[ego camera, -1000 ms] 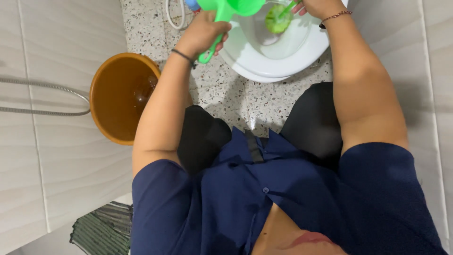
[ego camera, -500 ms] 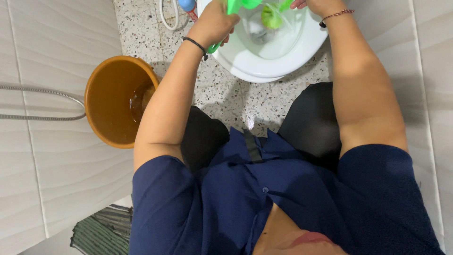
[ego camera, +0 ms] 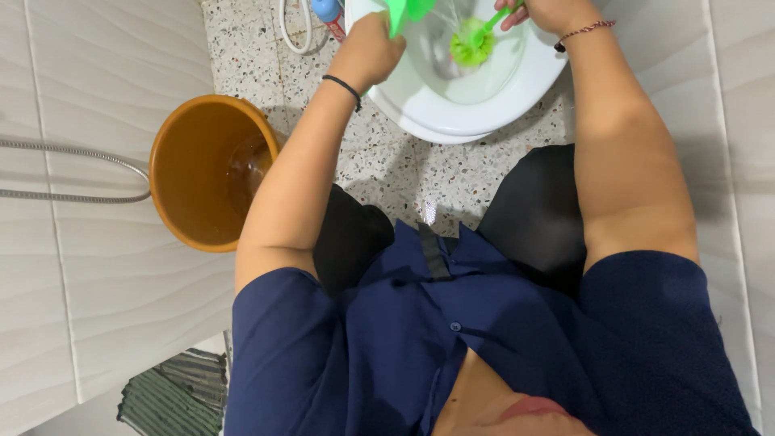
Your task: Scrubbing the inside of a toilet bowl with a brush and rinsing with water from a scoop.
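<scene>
The right hand (ego camera: 542, 11) is closed around the thin handle of a green toilet brush (ego camera: 472, 44), and the brush head is down inside the white toilet bowl (ego camera: 517, 89) at the far side. The left hand (ego camera: 370, 50) is closed in a fist on a green plastic scoop (ego camera: 406, 10), held over the bowl's left rim. To the left on the speckled floor (ego camera: 387, 169) stands an orange bucket (ego camera: 190, 169) with some water, and a metal hose (ego camera: 73, 152) runs along the tiled wall (ego camera: 89, 282).

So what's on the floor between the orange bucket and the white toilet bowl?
In the head view, only bare speckled floor lies between the orange bucket and the toilet bowl; the left forearm crosses above it.
</scene>
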